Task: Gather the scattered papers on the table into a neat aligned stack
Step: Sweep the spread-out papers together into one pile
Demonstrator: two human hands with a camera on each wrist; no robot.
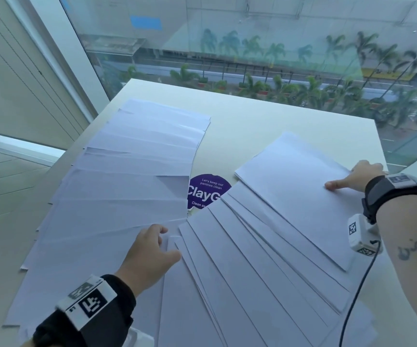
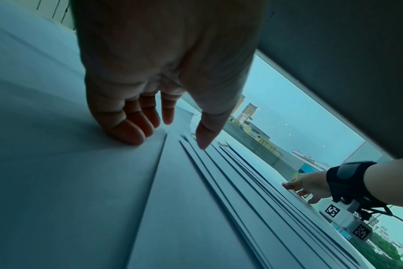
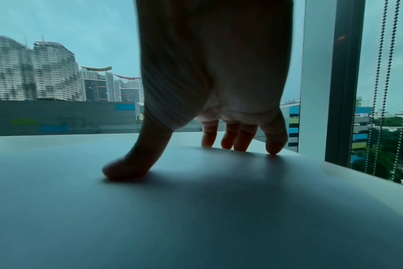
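Note:
Many white sheets lie fanned in an arc across the white table [image 1: 252, 126]. One run of sheets [image 1: 132, 186] spreads up the left side, another [image 1: 265, 259] sweeps to the right. My left hand [image 1: 161, 242] rests with relaxed fingers on the sheets where the two runs meet; the left wrist view shows its fingertips [image 2: 131, 134] touching paper. My right hand [image 1: 350, 177] is at the right edge of the topmost sheet [image 1: 295, 186]. Its thumb [image 3: 124, 169] presses on top and its fingers [image 3: 230, 143] stand at the sheet's far edge.
A round purple sticker [image 1: 208, 190] shows on the table between the two runs. A black cable [image 1: 357, 284] hangs from my right wrist across the right-hand sheets. A large window [image 1: 252, 46] borders the table's far side, with bead cords [image 3: 377, 72] hanging at the right.

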